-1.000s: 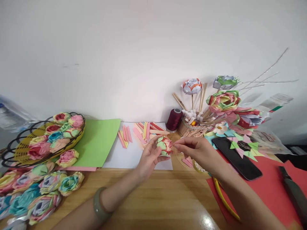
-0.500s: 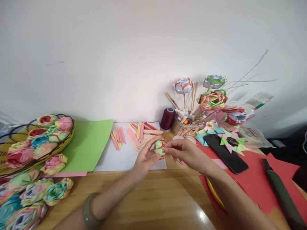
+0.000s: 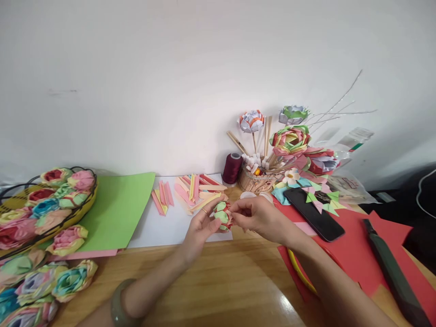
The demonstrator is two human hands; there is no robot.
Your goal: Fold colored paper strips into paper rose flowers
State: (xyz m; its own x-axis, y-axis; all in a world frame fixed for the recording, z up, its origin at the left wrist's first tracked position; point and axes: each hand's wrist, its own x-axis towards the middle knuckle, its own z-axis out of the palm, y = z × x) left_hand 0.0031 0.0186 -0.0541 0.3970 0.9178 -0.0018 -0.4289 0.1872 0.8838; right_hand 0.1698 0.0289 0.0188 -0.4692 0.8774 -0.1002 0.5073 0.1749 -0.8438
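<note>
A small paper flower (image 3: 222,215) with green and red petals is held up over the table, in front of a white sheet. My left hand (image 3: 203,227) grips it from the left, thumb in front and fingers behind. From the right, my right hand (image 3: 260,218) pinches at the flower's edge with thumb and forefinger. The exact bit between those fingertips is too small to make out. Behind the hands, folded paper strips (image 3: 195,188) in pink, yellow and red lie on the white sheet (image 3: 143,234).
Finished paper flowers fill a yellow basket (image 3: 89,196) and the table's left side. A thread spool (image 3: 232,169) stands by a holder (image 3: 254,179) of sticks and paper flowers. A black phone (image 3: 315,213) and a dark green tool (image 3: 391,268) lie on red paper (image 3: 361,254).
The whole view has shifted, so most things sit a little further left. Both hands stay at the flower, which is turned slightly, showing more of its red petals.
</note>
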